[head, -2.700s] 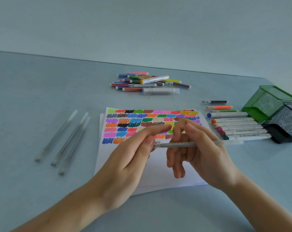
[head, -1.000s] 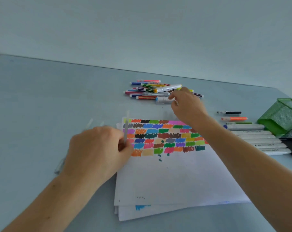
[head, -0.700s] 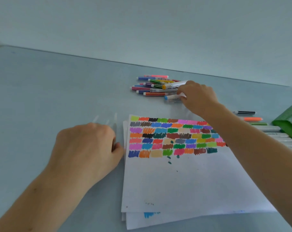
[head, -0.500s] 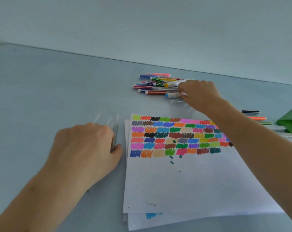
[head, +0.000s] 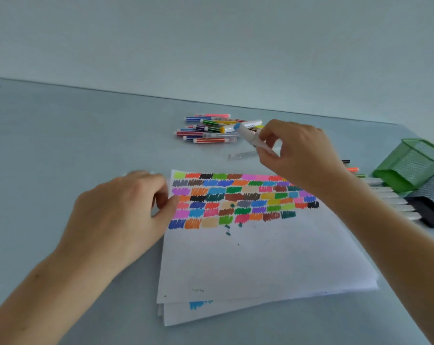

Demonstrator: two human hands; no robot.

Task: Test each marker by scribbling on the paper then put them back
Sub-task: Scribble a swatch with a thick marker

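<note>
The right hand (head: 298, 155) is lifted above the far edge of the paper (head: 255, 255), its thumb and fingers curled round a white marker (head: 248, 134) with a light blue end. The marker tilts up and to the left, its blue end just in front of the pile of markers (head: 211, 128) lying farther back on the table (head: 61, 135). That pile holds thin striped pens in red, blue, green and pink, with a thicker white one with a yellow end on top. A clear cap or pen (head: 243, 154) lies on the table between the pile and the paper, below the held marker.

The left hand (head: 121, 210) rests low at the paper's left edge, knuckles up, fingers loosely bent. Its thumb tip touches the sheet beside the coloured scribbles (head: 235, 200). Whether the fingers hold anything underneath cannot be told.

The paper is a small stack of sheets. The top one carries rows of scribbled patches in many colours across its far half, with a few teal dots below them; a blue scribble peeks out from a lower sheet at the near edge.

To the right, past the right forearm, a row of white markers (head: 395, 205) lies side by side. Beside them sit a green mesh holder (head: 410, 165) and a black mesh holder (head: 432, 195), touching each other.
</note>
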